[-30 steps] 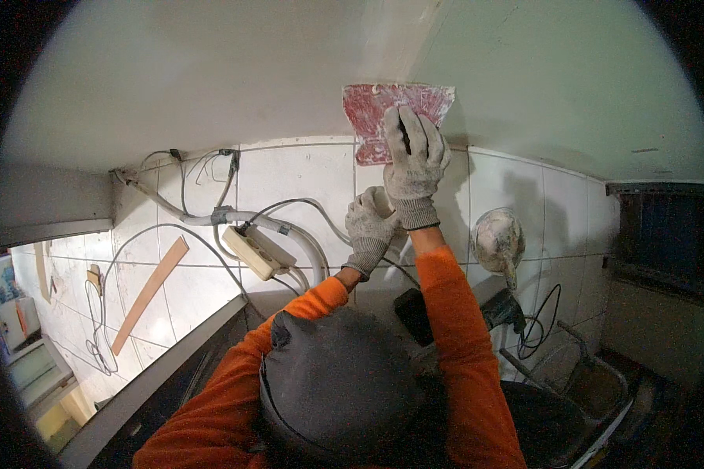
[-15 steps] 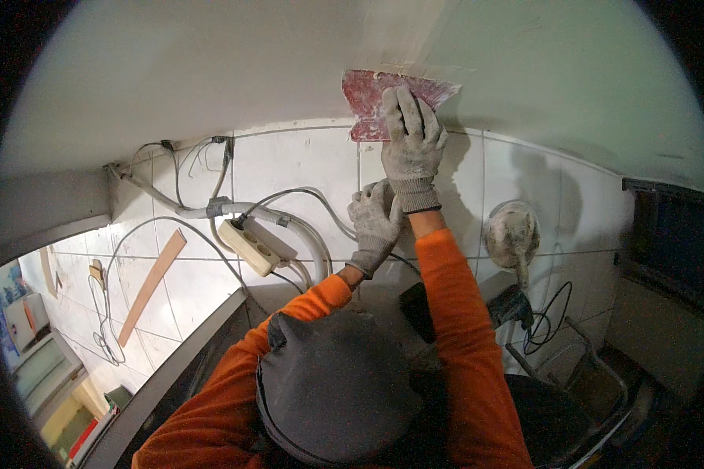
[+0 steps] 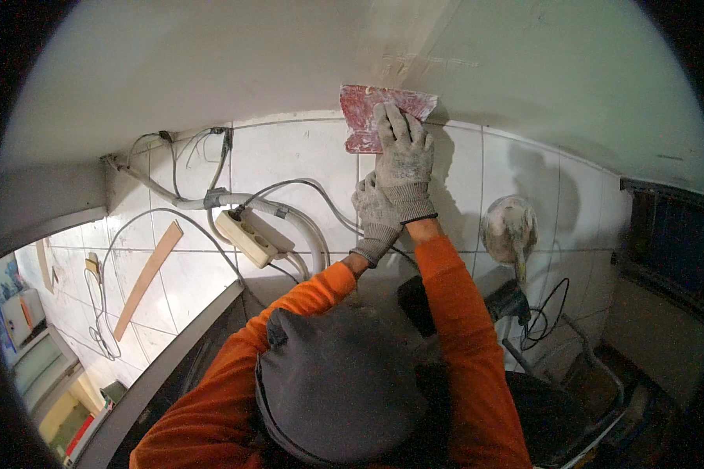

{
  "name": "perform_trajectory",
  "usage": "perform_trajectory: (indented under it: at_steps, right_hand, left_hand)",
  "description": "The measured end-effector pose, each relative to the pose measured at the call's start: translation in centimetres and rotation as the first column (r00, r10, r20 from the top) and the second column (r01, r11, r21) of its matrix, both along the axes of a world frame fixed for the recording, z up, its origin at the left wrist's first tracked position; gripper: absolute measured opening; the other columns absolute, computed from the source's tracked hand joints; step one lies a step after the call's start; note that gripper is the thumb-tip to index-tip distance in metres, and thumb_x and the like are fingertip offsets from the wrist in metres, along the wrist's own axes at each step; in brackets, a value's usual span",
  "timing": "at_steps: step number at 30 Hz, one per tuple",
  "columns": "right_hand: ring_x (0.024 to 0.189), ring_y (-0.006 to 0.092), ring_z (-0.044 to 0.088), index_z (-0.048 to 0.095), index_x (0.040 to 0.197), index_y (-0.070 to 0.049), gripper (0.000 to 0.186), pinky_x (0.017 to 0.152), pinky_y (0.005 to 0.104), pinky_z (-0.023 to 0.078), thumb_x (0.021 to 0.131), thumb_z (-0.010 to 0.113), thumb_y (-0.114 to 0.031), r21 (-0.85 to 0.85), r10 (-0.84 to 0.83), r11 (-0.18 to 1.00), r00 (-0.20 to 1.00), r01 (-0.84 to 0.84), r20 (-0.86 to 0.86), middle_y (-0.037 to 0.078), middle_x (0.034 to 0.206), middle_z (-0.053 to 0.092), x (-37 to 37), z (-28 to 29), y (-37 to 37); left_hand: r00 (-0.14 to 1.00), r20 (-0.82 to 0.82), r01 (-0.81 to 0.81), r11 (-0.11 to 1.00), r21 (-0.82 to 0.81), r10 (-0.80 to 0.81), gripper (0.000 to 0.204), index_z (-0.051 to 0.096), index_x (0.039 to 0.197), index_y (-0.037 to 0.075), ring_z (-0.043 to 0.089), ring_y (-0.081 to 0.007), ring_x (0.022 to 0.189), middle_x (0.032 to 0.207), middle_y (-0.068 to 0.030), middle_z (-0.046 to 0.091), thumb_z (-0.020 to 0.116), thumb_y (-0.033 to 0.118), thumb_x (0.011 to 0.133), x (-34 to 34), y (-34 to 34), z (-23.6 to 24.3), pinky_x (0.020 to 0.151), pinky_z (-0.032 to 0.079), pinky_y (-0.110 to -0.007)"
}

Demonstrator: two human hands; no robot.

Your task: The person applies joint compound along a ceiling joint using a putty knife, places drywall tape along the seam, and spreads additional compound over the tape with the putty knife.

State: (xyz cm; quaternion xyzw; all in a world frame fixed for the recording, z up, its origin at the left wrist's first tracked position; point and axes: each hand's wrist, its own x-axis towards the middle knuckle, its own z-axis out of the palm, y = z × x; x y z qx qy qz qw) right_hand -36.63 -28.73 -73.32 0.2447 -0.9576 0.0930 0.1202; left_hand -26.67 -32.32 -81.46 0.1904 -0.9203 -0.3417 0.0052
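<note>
My right hand [image 3: 403,152], in a dusty grey work glove, presses flat on a wide red spatula blade [image 3: 361,117]. The blade lies across the seam where the white tiled wall [image 3: 305,168] meets the pale plastered surface [image 3: 289,62] above it. My left hand [image 3: 377,220], also gloved, is closed just below, against the right wrist; what it grips is hidden. Both orange sleeves reach up from a grey cap [image 3: 340,391] at the bottom of the view.
A white power strip [image 3: 246,237] hangs on the tiles among grey conduit [image 3: 289,215] and loose cables. A wooden strip [image 3: 149,277] leans at the left. A plaster-smeared round object [image 3: 508,228] sits to the right, with a black cable [image 3: 541,313] below it.
The right hand and the red blade have slid slightly down across the seam, so more of the blade lies on the tiles. The left hand stays below the wrist. The view has shifted.
</note>
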Motion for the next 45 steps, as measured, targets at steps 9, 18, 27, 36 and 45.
perform_trajectory:
  at_steps: [9, 18, 27, 36, 45]
  right_hand:
    - [0.133, 0.0316, 0.048, 0.041, 0.156, -0.021, 0.082, 0.111, 0.0510, 0.038, 0.079, 0.071, -0.017, -0.125, 0.066, 0.989, 0.995, -0.074, -0.069, 0.005, 0.154, 0.045, 4.1, 6.3, 3.3]
    - [0.130, 0.0368, 0.051, 0.049, 0.152, -0.018, 0.081, 0.110, 0.0501, 0.038, 0.076, 0.064, 0.006, -0.309, -0.010, 0.947, 0.950, -0.091, -0.312, 0.012, 0.146, 0.054, 1.0, 13.3, 8.6]
    - [0.129, 0.0389, 0.053, 0.051, 0.150, -0.016, 0.073, 0.111, 0.0512, 0.039, 0.081, 0.064, 0.004, -0.396, -0.020, 0.918, 0.989, -0.039, -0.143, 0.016, 0.139, 0.057, 3.4, 10.9, 10.8]
    - [0.125, 0.0382, 0.052, 0.051, 0.150, -0.017, 0.083, 0.110, 0.0508, 0.039, 0.072, 0.062, 0.007, -0.333, 0.066, 0.934, 0.977, -0.132, -0.203, 0.014, 0.139, 0.056, 1.6, 11.9, 9.4]
    - [0.132, 0.0328, 0.051, 0.051, 0.152, -0.019, 0.089, 0.114, 0.0471, 0.037, 0.068, 0.061, 0.010, -0.260, 0.062, 0.953, 0.940, -0.156, -0.337, 0.008, 0.146, 0.056, 0.7, 12.0, 6.2]
  left_hand:
    - [0.996, 0.088, -0.022, 0.992, 0.126, 0.011, 0.078, 0.050, 0.143, 0.006, 0.047, -0.0339, 0.129, 0.136, -0.0153, 0.052, 0.073, 0.053, 0.085, 0.1, -1.3, 2.2, 0.108, 0.035, -0.051]
    - [0.957, 0.052, -0.277, 0.842, 0.464, 0.286, 0.078, 0.054, 0.137, -0.005, 0.061, -0.0368, 0.121, 0.129, -0.0251, 0.061, 0.073, 0.054, 0.089, -3.0, -0.5, 7.4, 0.102, 0.049, -0.046]
    - [0.945, -0.082, -0.200, 0.756, 0.624, 0.317, 0.043, 0.071, 0.111, 0.001, 0.068, -0.0318, 0.095, 0.102, -0.0174, 0.072, 0.073, 0.039, 0.091, -7.9, -1.9, 0.7, 0.088, 0.053, -0.044]
    - [0.995, -0.014, -0.060, 0.690, 0.721, 0.101, 0.027, 0.076, 0.093, 0.003, 0.070, -0.0245, 0.067, 0.077, -0.0128, 0.074, 0.069, 0.030, 0.092, -8.9, -6.3, -2.7, 0.067, 0.056, -0.039]
    - [0.999, 0.046, 0.009, 0.926, 0.376, -0.028, 0.036, 0.074, 0.097, 0.004, 0.070, -0.0404, 0.091, 0.091, -0.0226, 0.072, 0.061, 0.037, 0.092, -7.1, -9.3, 0.6, 0.083, 0.055, -0.048]
